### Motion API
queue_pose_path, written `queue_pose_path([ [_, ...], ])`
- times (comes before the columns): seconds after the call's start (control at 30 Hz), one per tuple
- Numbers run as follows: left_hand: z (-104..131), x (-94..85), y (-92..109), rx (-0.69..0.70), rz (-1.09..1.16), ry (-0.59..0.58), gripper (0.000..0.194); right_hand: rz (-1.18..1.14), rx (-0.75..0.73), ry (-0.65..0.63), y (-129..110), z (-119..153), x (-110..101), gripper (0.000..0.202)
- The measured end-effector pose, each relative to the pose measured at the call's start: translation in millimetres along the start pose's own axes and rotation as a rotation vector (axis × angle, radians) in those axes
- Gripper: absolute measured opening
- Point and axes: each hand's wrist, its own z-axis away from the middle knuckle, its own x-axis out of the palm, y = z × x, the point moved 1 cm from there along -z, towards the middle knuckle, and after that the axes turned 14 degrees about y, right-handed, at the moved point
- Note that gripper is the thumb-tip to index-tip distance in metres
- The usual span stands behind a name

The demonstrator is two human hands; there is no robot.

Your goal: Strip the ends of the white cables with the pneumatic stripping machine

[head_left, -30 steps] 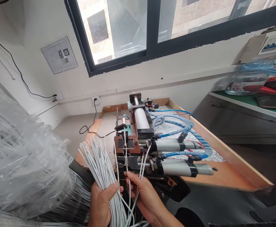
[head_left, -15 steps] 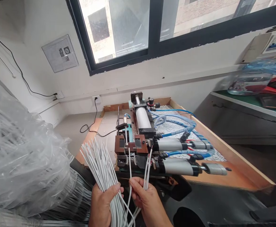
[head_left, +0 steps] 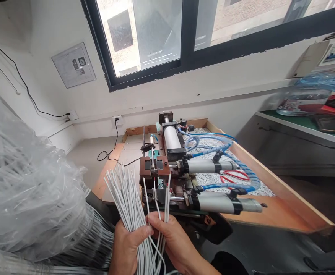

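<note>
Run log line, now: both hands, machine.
left hand: grips pale cable bundle | right hand: holds separate cables | machine: beyond both hands

Bright window (head_left: 158,34), glare | shadow below shelf (head_left: 302,121) | edges stretched, soft

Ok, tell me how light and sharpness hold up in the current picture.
In the head view, the left window pane is partly washed out; in the head view, shadow lies beneath the green shelf; in the head view, the plastic jug looks smeared, the wire bundle clearer.
</note>
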Motion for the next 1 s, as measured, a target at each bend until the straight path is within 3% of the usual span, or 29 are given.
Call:
queue_pose_path([
  [0.13,-1.9,-4.4,-1.3,-0.035,-0.024,0.105,0.010,0.060,-0.150,0.184,1.5,6.0,-5.5,0.022],
  [0.33,-6.6,-7.1,-2.0,-0.062,-0.003,0.196,0.015,-0.020,-0.075,0.320,2.3,-2.0,-9.4,0.025],
  [0.5,-8.2,-6.7,0.2,-0.003,-0.025,0.202,0.014,-0.038,-0.066,0.259,2.0,-9.0,-7.4,0.025],
  [0.7,-10.5,-5.2,4.2,0.065,-0.015,0.165,0.014,0.193,-0.044,-0.037,4.4,4.4,-6.5,0.023],
  [0.87,-12.0,-4.8,6.3,0.050,-0.016,0.152,0.015,0.260,-0.112,0.041,6.3,10.9,-13.7,0.025],
  [1.0,-12.7,-5.6,6.9,-0.020,-0.009,0.238,0.016,0.210,-0.174,0.162,3.1,8.8,-16.2,0.028],
])
